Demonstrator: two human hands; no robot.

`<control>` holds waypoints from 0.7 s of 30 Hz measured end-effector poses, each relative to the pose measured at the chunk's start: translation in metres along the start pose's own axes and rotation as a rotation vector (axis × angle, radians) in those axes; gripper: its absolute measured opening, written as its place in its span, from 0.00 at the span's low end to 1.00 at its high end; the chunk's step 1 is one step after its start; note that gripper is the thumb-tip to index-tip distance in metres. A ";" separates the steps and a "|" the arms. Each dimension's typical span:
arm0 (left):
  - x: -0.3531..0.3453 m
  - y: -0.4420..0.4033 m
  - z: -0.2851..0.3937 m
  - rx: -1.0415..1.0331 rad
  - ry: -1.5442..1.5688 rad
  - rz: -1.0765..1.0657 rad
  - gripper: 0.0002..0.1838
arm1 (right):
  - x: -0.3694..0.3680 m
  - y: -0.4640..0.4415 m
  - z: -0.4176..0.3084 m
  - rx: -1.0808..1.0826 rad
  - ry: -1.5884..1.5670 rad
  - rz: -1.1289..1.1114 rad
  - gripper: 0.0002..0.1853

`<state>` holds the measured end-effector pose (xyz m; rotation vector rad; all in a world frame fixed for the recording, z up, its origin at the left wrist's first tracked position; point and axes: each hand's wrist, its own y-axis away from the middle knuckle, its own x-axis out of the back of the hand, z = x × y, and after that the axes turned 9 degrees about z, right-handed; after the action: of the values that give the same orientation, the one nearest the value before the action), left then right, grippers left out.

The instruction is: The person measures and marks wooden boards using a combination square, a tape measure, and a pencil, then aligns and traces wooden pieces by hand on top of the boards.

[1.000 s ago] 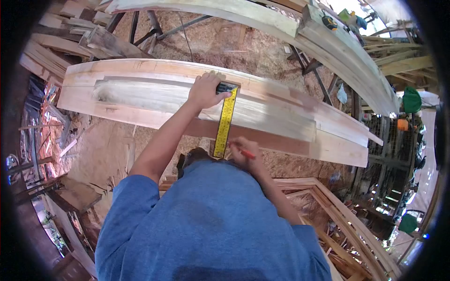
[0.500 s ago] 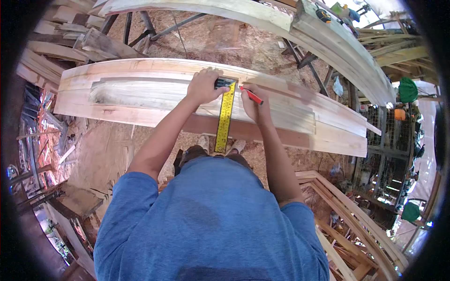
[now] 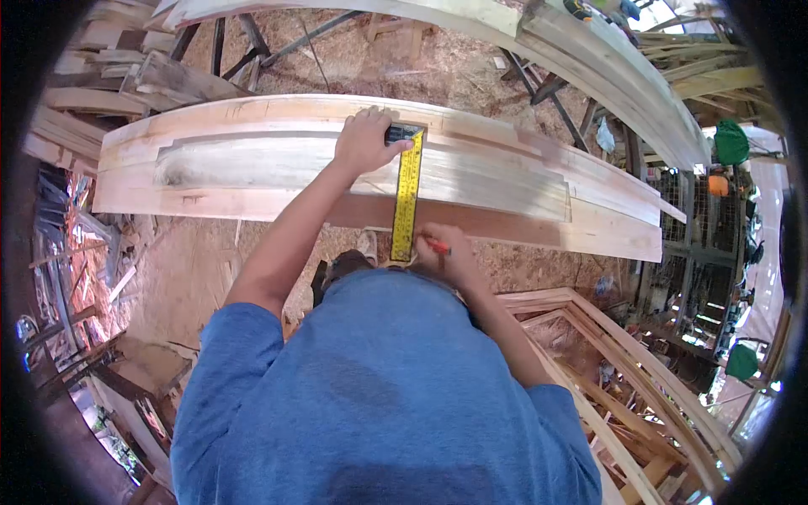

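Note:
A wide wooden door panel (image 3: 278, 172) with a recessed middle lies across in front of me. Over it my left hand (image 3: 366, 141) grips the black stock of a try square (image 3: 406, 198), near the panel's far edge. The square's yellow marked blade runs back towards my body, past the near edge. Just right of the blade's near end is my right hand (image 3: 446, 255), its fingers closed around a red pencil (image 3: 437, 246). Part of the pencil is hidden by the fingers.
A curved timber beam (image 3: 623, 84) rests on dark trestles beyond the panel. Stacked boards (image 3: 177, 80) fill the far left. Wooden frames (image 3: 640, 379) lean at my lower right. Wood shavings (image 3: 396, 63) cover the floor.
My right hand, with the pencil, has moved from the blade's far end back towards my body, off the panel. My left hand still holds the square on the panel.

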<state>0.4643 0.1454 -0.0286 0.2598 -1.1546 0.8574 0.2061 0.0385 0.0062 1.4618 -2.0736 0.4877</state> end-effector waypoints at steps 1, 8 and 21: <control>0.002 -0.005 0.000 0.007 -0.009 0.004 0.36 | -0.003 0.002 0.001 -0.008 -0.044 0.014 0.06; 0.028 0.000 -0.058 -0.001 0.034 -0.057 0.34 | 0.046 -0.031 -0.006 -0.115 -0.140 0.330 0.11; 0.065 0.034 -0.126 0.036 -0.035 0.029 0.30 | -0.020 -0.088 -0.035 0.053 -0.313 0.213 0.16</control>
<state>0.5363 0.2722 -0.0318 0.2895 -1.1790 0.9036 0.3019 0.0438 0.0193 1.4282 -2.4969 0.4187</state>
